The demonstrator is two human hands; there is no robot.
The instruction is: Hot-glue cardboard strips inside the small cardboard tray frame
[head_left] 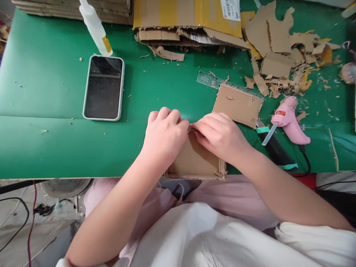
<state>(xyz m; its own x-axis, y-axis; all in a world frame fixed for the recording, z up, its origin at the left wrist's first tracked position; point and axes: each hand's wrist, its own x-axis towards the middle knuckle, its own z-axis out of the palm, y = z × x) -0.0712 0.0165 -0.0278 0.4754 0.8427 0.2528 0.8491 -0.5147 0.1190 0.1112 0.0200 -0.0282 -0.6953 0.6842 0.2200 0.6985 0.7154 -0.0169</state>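
Observation:
A shallow cardboard tray [198, 157] with raised edges sits at the table's near edge, between my forearms. My left hand [165, 131] is closed over the tray's far left side, its fingers curled and their tips hidden. From the other side my right hand [218, 133] pinches the far edge, where layered cardboard shows between the two hands. Just beyond my right hand lies a flat cardboard piece [239, 105], partly over a clear ruler [210, 79].
A pink glue gun [290, 120] and a black-and-teal cutter [276, 148] lie to the right. At left are a phone [103, 89] and a white bottle [96, 29]. Torn cardboard scraps [278, 63] and a taped cardboard box [180, 15] occupy the back.

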